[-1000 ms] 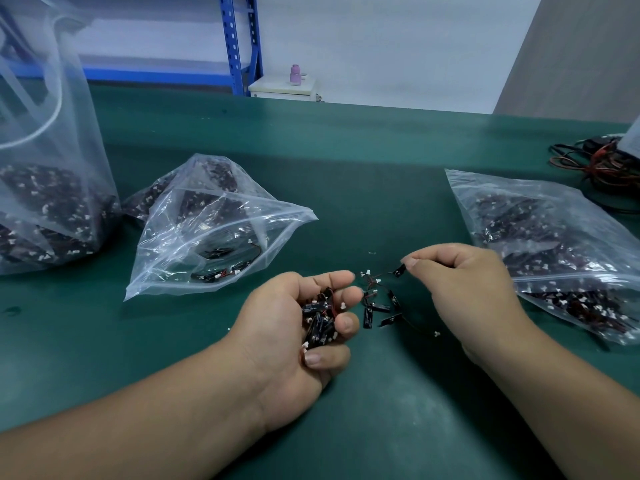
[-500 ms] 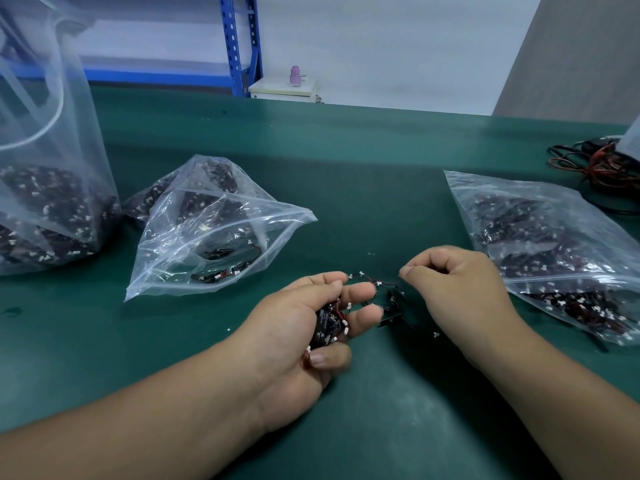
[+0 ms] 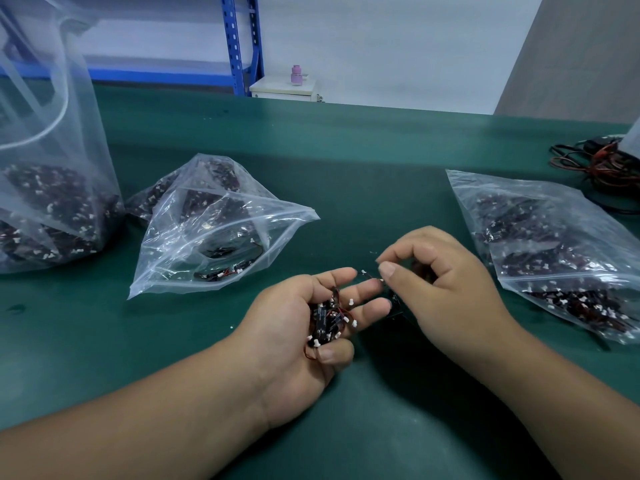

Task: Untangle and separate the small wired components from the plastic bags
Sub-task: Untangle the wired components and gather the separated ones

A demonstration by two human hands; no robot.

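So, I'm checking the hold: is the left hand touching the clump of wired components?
Touching. The head view shows the clump lying in the cupped left hand, against its palm and fingers.

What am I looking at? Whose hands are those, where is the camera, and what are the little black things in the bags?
There is no machine here: these are a person's two bare hands. The picture comes from a camera worn on that person's head. It looks down, so you see what they see.

The left hand holds a clump of parts: little black pieces with thin wires and white plugs. The right hand pinches one thin wire right beside the clump, probably to tease one part loose.

Everything sits on a green table. On it are clear plastic bags of the same parts: a tall bag on the left, an open bag near it, and a flat bag on the right. At the far right lies a heap of red and black cables.
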